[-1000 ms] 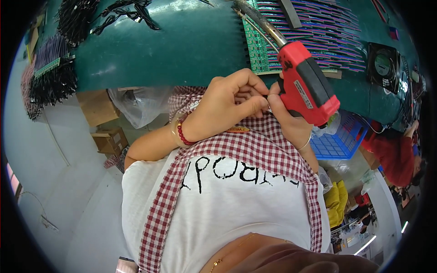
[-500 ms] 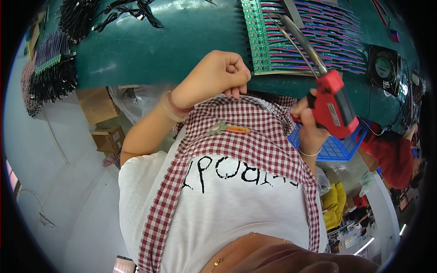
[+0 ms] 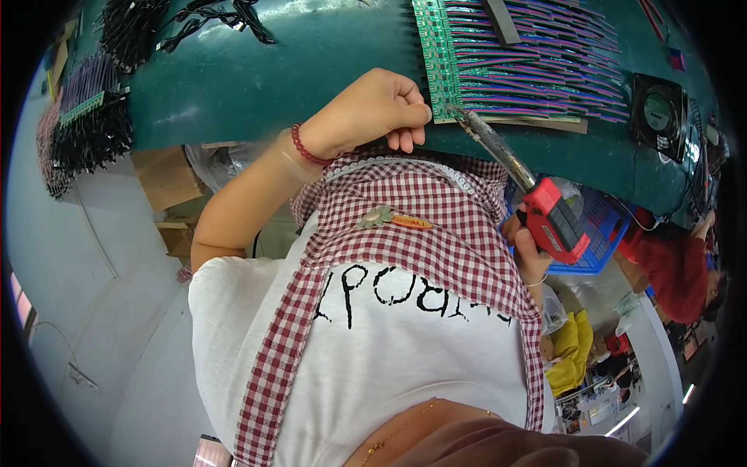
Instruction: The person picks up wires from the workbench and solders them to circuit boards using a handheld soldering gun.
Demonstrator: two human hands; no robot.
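My right hand (image 3: 533,253) is wrapped round a red and black soldering gun (image 3: 554,222). Its metal barrel slants up and left, and the tip is at the near end of a row of small green circuit boards (image 3: 437,58); whether it touches cannot be made out. Red, blue and black wires (image 3: 537,74) run rightward from the boards. My left hand (image 3: 381,113) is closed, thumb against curled fingers, just left of the tip by the boards' near corner. What it pinches, if anything, is hidden.
A grey bar (image 3: 502,22) lies across the wires. Black cables (image 3: 218,19) and wire bundles (image 3: 93,140) are at the left of the green table (image 3: 272,93). A black fan-like unit (image 3: 658,117) stands right, above a blue basket (image 3: 595,226). A person in red (image 3: 669,268) is far right.
The soldering gun has come down towards me, its tip now at the boards' near end instead of farther up. My left hand has shifted slightly away from my body.
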